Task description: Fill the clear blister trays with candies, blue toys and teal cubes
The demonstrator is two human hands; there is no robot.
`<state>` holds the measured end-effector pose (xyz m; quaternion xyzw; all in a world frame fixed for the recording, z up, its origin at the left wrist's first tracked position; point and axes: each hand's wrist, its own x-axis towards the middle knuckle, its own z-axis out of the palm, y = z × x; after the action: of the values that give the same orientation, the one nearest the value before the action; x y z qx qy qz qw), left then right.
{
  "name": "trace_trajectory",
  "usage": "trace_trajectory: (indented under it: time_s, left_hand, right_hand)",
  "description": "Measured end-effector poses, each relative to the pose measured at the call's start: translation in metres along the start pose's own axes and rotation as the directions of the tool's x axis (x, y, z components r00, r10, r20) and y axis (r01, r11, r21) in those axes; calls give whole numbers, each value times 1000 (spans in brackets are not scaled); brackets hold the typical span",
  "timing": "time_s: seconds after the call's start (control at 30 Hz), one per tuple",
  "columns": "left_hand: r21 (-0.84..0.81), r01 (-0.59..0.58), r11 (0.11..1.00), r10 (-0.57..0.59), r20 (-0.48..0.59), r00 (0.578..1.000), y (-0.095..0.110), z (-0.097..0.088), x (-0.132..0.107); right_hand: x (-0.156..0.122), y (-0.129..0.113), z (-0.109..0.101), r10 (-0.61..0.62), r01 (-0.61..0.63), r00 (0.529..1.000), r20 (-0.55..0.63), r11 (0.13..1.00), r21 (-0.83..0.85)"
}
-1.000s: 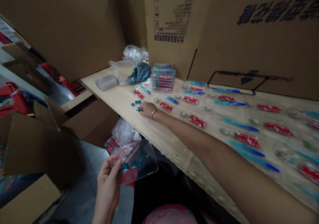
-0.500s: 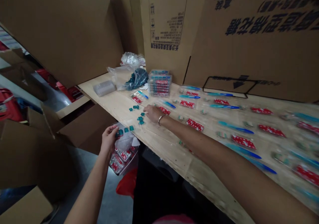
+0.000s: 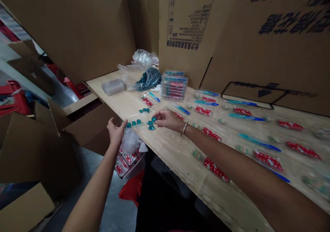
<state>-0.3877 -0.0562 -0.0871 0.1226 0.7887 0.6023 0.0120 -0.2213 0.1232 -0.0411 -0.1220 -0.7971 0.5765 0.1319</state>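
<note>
At left, three gems [image 3: 133, 123] are lined up, loose pieces [image 3: 151, 128] left; one gem [image 3: 154, 119] is pinched by the right hand [image 3: 169, 119], grip of left hand [image 3: 116, 131] unclear

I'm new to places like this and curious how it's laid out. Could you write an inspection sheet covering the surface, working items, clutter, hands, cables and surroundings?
Surface: pale wooden tabletop.
Working items: teal pieces, some in a row, others loose nearby.
Clutter: plastic bag, stacked clear cases, red spotted packets, blue sticks.
Left hand: at the row's end; grip unclear.
Right hand: fingertips at a loose piece; grip unclear.
Cables: nothing seen.
Surroundings: cardboard boxes, grey floor.
</note>
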Motion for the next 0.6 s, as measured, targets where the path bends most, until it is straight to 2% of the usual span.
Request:
trace_trajectory:
  time_s: [0.07, 0.17, 0.23, 0.3, 0.4, 0.53, 0.6]
  left_hand:
    - [138, -170, 976, 170, 15, 985, 4, -5, -15]
    - [310, -392, 866, 385, 84, 919, 12, -5, -40]
    - [356, -468, 809, 451, 135, 882, 13, -3, -50]
    - [368, -484, 794, 435, 212, 875, 11, 1, -51]
    - [409, -499, 764, 379, 342, 860, 3, 5, -32]
    - [361, -633, 685, 397, 544, 740, 0, 10, 11]
    - [331, -658, 677, 396, 589, 704, 5, 14, 28]
  right_hand:
    - [-15, -3, 6, 34, -36, 999, 22, 991, 131]
    - [-30, -8, 15, 86, -89, 996, 23, 976, 197]
    - [-37, -12, 19, 106, -114, 993, 43, 962, 247]
    - [-42, -15, 21, 113, -124, 992, 59, 954, 273]
    - [-45, -17, 20, 150, -158, 987, 52, 951, 265]
    - [-43, -14, 17, 214, -219, 976, 48, 938, 270]
    - [-40, -11, 17, 230, -231, 973, 36, 932, 279]
